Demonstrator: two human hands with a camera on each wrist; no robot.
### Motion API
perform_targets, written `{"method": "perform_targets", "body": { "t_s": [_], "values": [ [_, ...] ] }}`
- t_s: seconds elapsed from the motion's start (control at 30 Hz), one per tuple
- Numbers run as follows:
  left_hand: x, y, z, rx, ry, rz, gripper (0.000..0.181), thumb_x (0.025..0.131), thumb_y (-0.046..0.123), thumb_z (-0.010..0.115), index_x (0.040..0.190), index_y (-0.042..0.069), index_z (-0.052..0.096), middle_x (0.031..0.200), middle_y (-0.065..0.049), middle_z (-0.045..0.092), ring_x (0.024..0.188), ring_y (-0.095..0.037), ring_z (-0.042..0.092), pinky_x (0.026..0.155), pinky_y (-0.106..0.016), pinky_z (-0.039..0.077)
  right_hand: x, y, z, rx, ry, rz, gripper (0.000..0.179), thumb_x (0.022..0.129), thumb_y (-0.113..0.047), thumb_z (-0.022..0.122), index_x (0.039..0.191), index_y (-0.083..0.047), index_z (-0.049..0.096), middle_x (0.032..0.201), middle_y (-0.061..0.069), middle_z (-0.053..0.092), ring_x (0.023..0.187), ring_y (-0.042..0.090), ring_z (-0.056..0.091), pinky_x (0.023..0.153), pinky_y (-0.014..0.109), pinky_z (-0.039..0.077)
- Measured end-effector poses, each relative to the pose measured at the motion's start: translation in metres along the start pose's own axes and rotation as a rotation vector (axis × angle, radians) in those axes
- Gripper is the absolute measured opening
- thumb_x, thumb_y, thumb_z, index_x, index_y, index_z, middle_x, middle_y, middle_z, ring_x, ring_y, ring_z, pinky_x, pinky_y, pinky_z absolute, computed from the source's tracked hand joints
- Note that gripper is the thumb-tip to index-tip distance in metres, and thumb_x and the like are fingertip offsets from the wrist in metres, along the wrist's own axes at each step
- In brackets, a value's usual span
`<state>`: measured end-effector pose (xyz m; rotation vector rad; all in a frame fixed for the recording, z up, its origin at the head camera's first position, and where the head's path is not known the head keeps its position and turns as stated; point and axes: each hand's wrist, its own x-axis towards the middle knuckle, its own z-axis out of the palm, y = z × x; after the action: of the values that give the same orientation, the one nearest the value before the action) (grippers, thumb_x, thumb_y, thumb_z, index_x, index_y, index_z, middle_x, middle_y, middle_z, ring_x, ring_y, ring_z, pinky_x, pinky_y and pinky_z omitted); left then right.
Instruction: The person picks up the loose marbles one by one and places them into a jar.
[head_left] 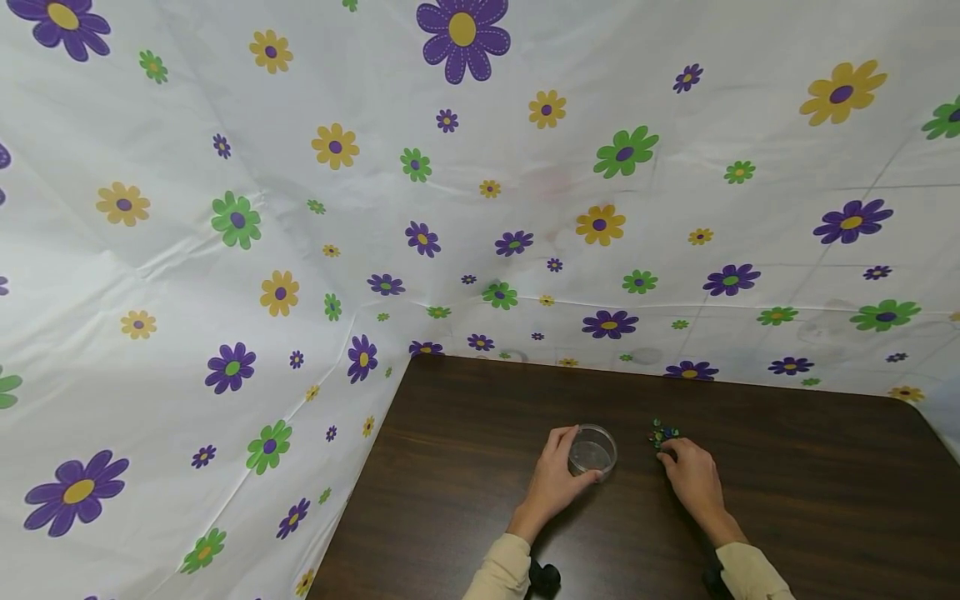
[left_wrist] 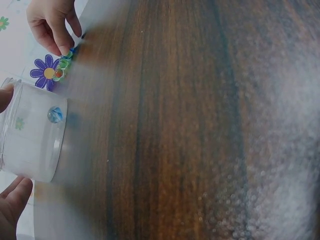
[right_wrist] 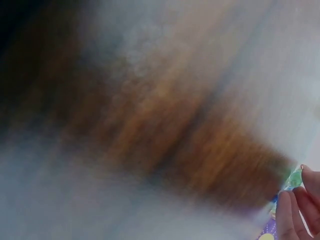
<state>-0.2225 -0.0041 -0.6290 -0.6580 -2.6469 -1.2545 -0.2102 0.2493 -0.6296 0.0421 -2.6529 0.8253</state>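
Note:
My left hand grips a clear round container, fingers and thumb on opposite sides of its wall. In the left wrist view a blue-swirled glass marble shows through the container's wall, low near its base. To the right, a small cluster of green and blue marbles lies on the table. My right hand is at the near edge of that cluster, fingertips down among the marbles. Both wrist views show its fingertips at the green and blue marbles; whether one is pinched is hidden.
Both hands work over a dark wood-grain table. Behind it and along its left side hangs a white sheet printed with purple, yellow and green flowers. The right wrist view is largely blurred.

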Motion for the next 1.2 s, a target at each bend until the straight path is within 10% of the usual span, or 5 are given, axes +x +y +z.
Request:
{"method": "perform_targets", "body": {
  "t_s": [1.2],
  "values": [
    [0.0,0.001,0.0,-0.006,-0.006,-0.012,0.077,0.09,0.035,0.083,0.153,0.007,0.048,0.145,-0.002,0.048,0.127,-0.019,0.056,0.101,-0.035,0.05,0.001,0.005,0.011,-0.007,0.172,-0.172,0.013,0.078,0.016,0.078,0.089,0.011,0.075,0.085,0.021,0.064,0.074,0.039,0.066,0.064,0.055,0.054]
  ]
}}
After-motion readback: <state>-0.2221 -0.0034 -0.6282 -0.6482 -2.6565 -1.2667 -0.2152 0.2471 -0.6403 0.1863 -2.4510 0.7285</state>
